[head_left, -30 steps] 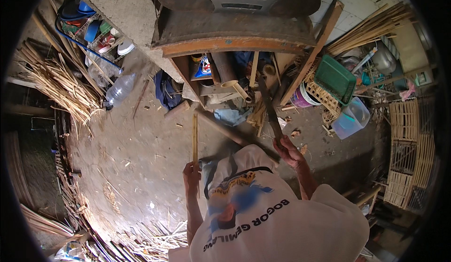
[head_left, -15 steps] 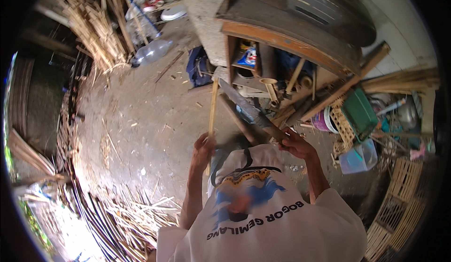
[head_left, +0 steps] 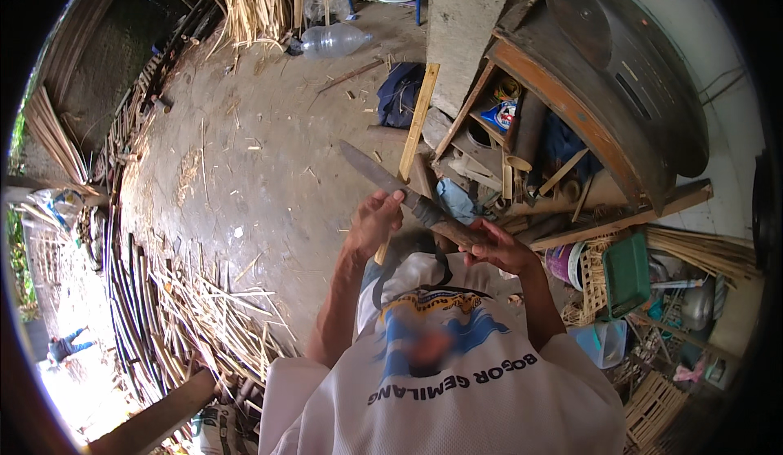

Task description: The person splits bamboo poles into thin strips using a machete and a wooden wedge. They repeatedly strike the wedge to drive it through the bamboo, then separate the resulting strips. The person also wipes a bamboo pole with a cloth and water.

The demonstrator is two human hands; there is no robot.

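Observation:
My left hand [head_left: 377, 220] is closed round a pale bamboo strip [head_left: 421, 117], which rises away from me and leans a little to the right. In my right hand [head_left: 504, 248] is the wooden handle of a large knife [head_left: 364, 164]. Its dark blade slants up to the left and crosses the strip just above my left fingers. Whether the edge touches the strip, I cannot tell.
A worn cabinet with a dark speaker-like box [head_left: 620, 64] stands at the right, with bamboo and wood pieces below it. Cut strips [head_left: 212, 308] lie piled at the lower left. A green basin [head_left: 626, 276] and a clear plastic bottle [head_left: 334, 41] are farther off.
The view has turned and shifted. The knife has moved left, so its blade now crosses the bamboo strip, and my hands are closer together. Both hands keep their hold.

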